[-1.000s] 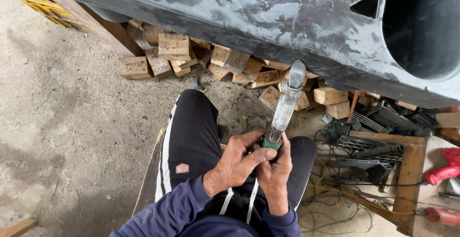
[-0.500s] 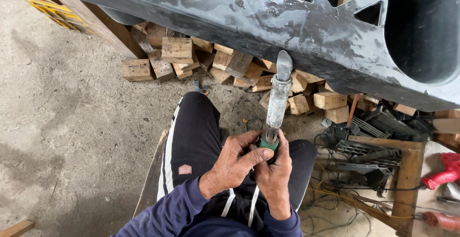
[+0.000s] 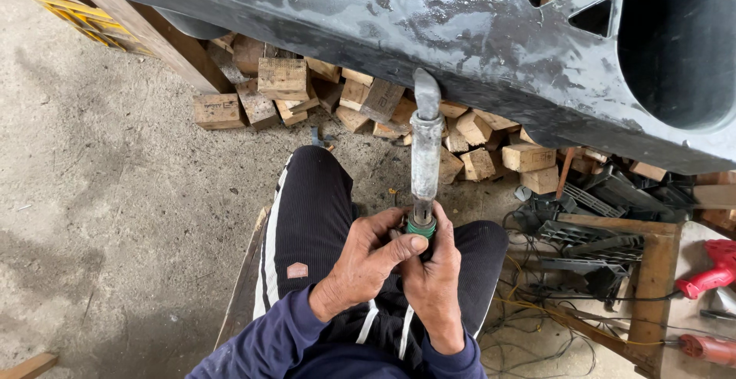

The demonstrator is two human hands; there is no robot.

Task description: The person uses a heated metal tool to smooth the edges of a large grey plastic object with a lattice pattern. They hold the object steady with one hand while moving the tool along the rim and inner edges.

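Gripping a grey tube (image 3: pixel 425 157) at its green collar (image 3: pixel 421 228), both hands clamp it: left hand (image 3: pixel 366 262) at nine o'clock, right hand (image 3: pixel 433 283) at six.

grey tool (image 3: pixel 425 160), green collar (image 3: pixel 421 228)

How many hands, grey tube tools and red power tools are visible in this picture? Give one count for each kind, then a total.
Hands: 2, the left hand and the right hand, both gripping the tool's base
Grey tube tool: 1
Red power tools: 2, one right of the wooden stand and one below it
Total: 5
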